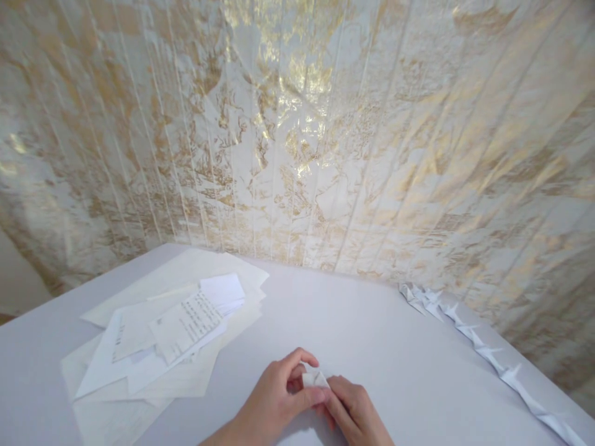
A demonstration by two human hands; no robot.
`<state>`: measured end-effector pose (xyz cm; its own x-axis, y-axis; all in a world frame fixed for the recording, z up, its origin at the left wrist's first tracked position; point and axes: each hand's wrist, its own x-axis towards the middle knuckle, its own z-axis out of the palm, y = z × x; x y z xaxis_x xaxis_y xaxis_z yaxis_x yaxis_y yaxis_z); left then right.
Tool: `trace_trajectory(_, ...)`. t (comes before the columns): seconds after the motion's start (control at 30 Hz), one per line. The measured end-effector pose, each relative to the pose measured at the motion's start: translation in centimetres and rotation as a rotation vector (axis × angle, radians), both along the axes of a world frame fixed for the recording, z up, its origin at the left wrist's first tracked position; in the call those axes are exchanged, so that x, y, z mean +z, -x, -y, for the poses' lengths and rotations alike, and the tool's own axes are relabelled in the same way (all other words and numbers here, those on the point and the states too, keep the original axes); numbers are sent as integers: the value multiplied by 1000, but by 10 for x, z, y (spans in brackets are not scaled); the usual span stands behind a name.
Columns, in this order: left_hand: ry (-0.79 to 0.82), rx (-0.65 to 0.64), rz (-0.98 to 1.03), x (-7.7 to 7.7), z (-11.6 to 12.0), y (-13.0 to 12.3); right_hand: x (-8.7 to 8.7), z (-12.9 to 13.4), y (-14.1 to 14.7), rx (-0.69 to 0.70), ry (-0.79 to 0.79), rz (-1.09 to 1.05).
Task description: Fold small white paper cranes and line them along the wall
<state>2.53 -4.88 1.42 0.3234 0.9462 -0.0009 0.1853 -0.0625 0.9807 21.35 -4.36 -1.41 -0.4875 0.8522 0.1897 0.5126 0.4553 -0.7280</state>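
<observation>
L hand [277,385] pinches sm. folded paper [315,378] at approx. 6 o'clock. R hand [357,406] curled at its 4 o'clock edge, can't tell if gripping. Uneven pressure could prob. skew folds.

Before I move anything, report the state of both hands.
Left hand: closed, holding the small folded paper between thumb and fingers.
Right hand: fingers curled against the paper's near right side; firm grip cannot be told.
</observation>
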Motion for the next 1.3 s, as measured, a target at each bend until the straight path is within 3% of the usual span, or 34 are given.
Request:
trace_trajectory(0.17,-2,19,-40,2,-2,1,-9,-5,4,15,-32,22)
trace_trajectory(0.43,43,160,-3,-18,-14,10,-6,0,12,-14,34,-7)
trace_trajectory(0.6,-14,187,52,-9,-16,14,-6,5,21,-6,110,-76)
trace_trajectory(0.7,-75,205,73,-3,-12,12,-5,5,27,-77,134,-152)
trace_trajectory(0.8,-119,162,78,3,-13,8,5,-3,28,-65,199,-188)
trace_trajectory(0.87,-146,128,71,8,-18,5,16,-13,27,-56,160,-186)
trace_trajectory(1.0,-198,110,44,15,-36,2,33,-39,24,-162,99,-334)
trace_trajectory(1.13,-188,89,34,4,-54,0,22,-60,27,-151,120,-477)
trace_trajectory(1.3,-143,60,51,-12,-60,3,1,-68,28,-17,75,-488)
